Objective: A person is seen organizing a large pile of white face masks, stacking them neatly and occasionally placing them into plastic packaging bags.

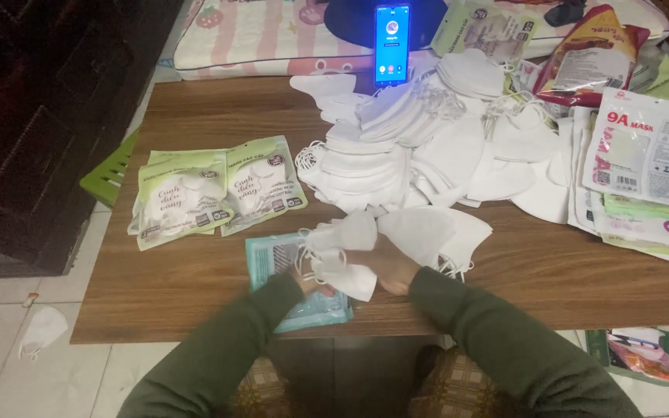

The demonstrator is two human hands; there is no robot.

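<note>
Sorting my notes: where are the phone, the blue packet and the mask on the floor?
phone (392,42), head view, middle of its lit screen.
blue packet (266,259), head view, upper left part.
mask on the floor (40,329), head view, its middle.

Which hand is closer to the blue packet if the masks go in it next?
Probably the left hand. It sits right over the blue packet, partly hidden by masks. The right hand is further right, beside the packet, also gripping the masks.

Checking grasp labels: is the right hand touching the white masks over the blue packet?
Touching. The head view shows the right hand gripping the white masks, fingers wrapped under the bundle.
</note>
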